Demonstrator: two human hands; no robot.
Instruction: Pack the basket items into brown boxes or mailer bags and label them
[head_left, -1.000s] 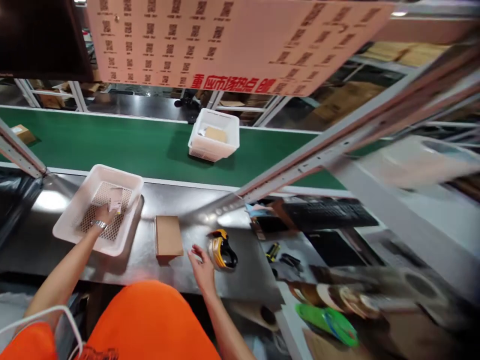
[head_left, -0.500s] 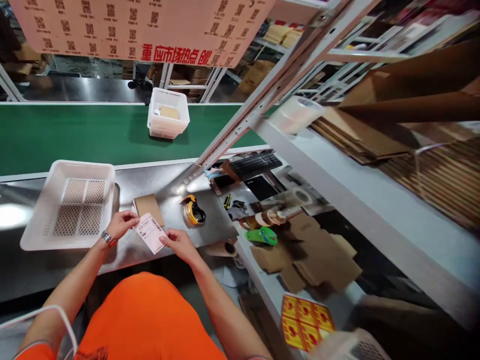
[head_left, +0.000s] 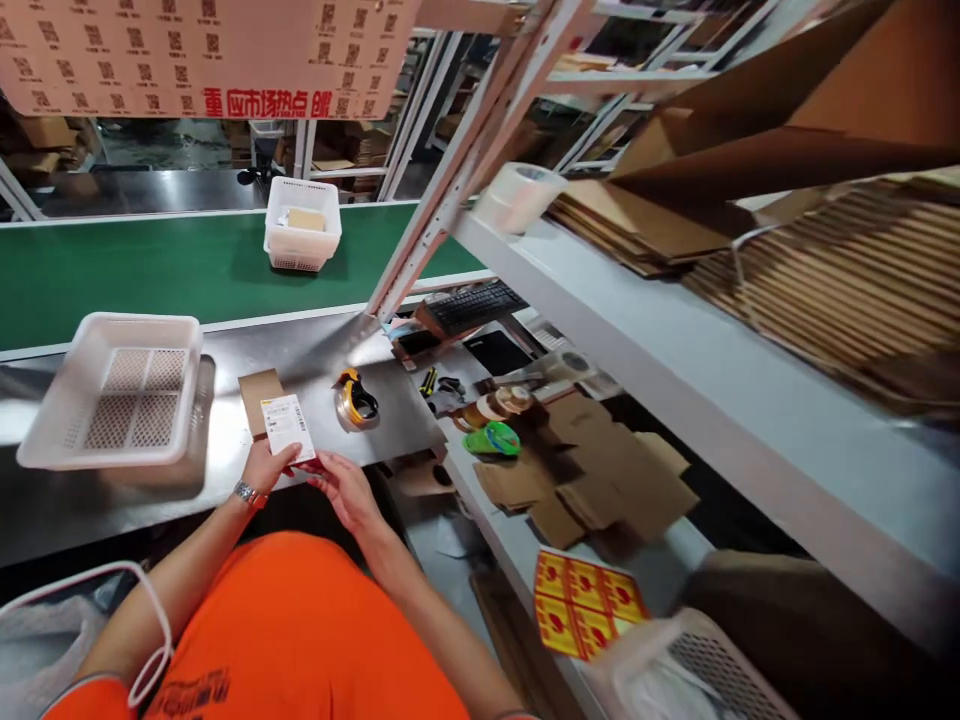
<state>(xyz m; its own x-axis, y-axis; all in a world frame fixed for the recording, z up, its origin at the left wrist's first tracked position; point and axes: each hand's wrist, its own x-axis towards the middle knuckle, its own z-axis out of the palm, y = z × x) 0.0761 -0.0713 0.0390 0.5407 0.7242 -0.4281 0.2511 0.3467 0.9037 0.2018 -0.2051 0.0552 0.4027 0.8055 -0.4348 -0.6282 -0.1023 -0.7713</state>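
My left hand (head_left: 270, 466) grips a white printed label (head_left: 289, 426) at its lower edge, thumb on top. Close by on the right, my right hand (head_left: 346, 488) has its fingers bent around something small and red at the label's lower right corner; I cannot make it out. Behind the label a flat brown cardboard piece (head_left: 259, 392) lies on the metal table (head_left: 311, 365). A yellow and black tape dispenser (head_left: 357, 400) stands on the metal to the right of the label.
At the left is a white plastic basket (head_left: 112, 390). A smaller white basket (head_left: 303, 225) sits on the green belt (head_left: 150, 260). To the right, a shelf (head_left: 637, 350) holds cardboard and a tape roll (head_left: 517, 196); lower down are a keyboard (head_left: 476, 307) and red-yellow stickers (head_left: 585, 603).
The label has turned more upright and now overlaps the cardboard piece. My left hand has moved to its lower edge, and my right hand has left its side for something red. The view has shifted right.
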